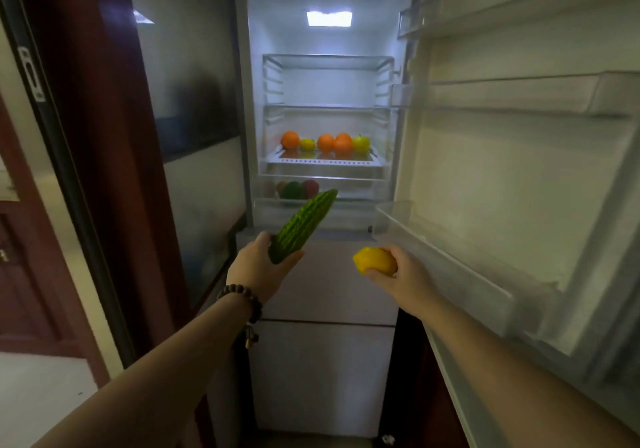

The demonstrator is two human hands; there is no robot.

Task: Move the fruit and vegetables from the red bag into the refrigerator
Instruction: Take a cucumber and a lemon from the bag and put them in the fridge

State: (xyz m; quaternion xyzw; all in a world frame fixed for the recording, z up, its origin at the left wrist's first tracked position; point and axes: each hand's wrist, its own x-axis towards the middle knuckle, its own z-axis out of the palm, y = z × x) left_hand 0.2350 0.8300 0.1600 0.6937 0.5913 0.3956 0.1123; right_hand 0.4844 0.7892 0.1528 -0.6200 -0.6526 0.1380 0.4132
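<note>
The refrigerator [329, 84] stands open ahead, lit inside. My left hand [258, 267] grips the lower end of a ridged green bitter gourd [303, 224], which points up and right toward the crisper drawer [322, 205]. My right hand [403, 273] holds a yellow lemon [374, 260] in front of the closed lower drawers. On the bottom glass shelf [325, 163] sit three oranges [325, 143], a small lemon [307, 143] and a yellow-green apple [361, 143]. Green and red produce [296, 189] shows through the crisper. The red bag is out of view.
The open fridge door [519, 170] fills the right side, its clear bins [433, 250] jutting toward my right arm. A dark wooden door frame [104, 136] and glass panel [190, 101] stand on the left. The two upper fridge shelves hold nothing.
</note>
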